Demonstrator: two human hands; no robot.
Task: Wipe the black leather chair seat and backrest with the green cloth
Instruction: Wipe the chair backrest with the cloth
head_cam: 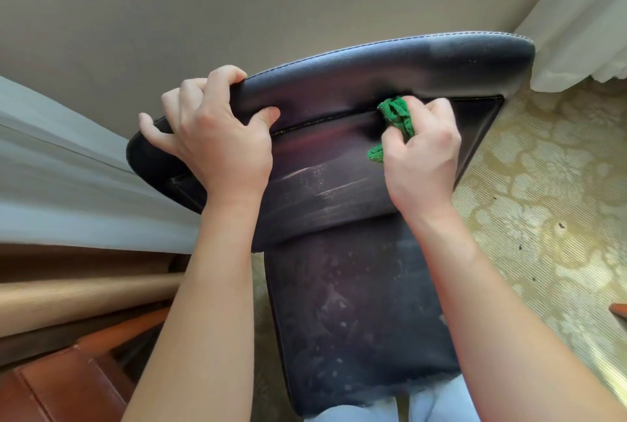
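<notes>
In the head view, the left hand (217, 136) is gripping the top edge of the black leather chair (356, 157) at centre left of the frame; its fingers are curling over the padded rim while the thumb is pressing against the near face, so this grip is closed round the chair's edge. The right hand (420, 153) is sitting right of centre, its fingers curled round the bunched green cloth (395, 118); this grip is closed tight on the cloth and is pressing it against the backrest (339, 106), just at the stitched seam beneath the top roll. The cloth is showing above and to the left of the knuckles; the rest of it is hidden inside the hand. Pale dusty streaks are lying across the leather between the two wrists; the seat (356, 313) is filling the lower centre, speckled with light marks. A patterned yellow carpet (549, 191) is covering the right side; a white curtain (583, 21) is hanging at upper right; brown wooden furniture (68, 370) is showing at lower left.
</notes>
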